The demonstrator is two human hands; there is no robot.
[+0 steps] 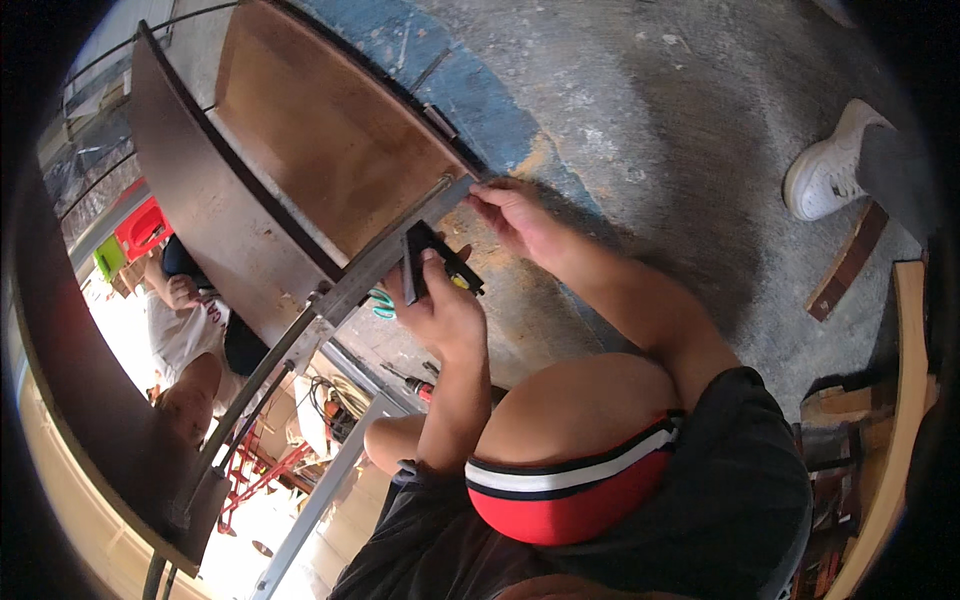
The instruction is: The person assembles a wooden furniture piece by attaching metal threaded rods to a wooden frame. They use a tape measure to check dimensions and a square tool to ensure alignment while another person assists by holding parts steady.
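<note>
My left hand point(448, 315) is closed around a black angular tool point(425, 262) with a small yellow spot. The tool lies against a flat grey metal bar point(375, 262) that runs along the edge of a brown box-like frame point(335, 130). Farther up, my right hand point(520, 218) pinches the far end of that bar at the frame's corner. Whether a small part sits between those fingertips is hidden. A pair of teal-handled scissors point(382, 304) shows just left of my left hand.
A curved brown panel point(215, 170) and a metal rod point(262, 375) stand at left. Another person point(190, 330) is beyond them. A red drill point(418, 388) lies below. At right are someone's white shoe point(830, 165), a wooden strip point(848, 262) and a curved wooden piece point(908, 400).
</note>
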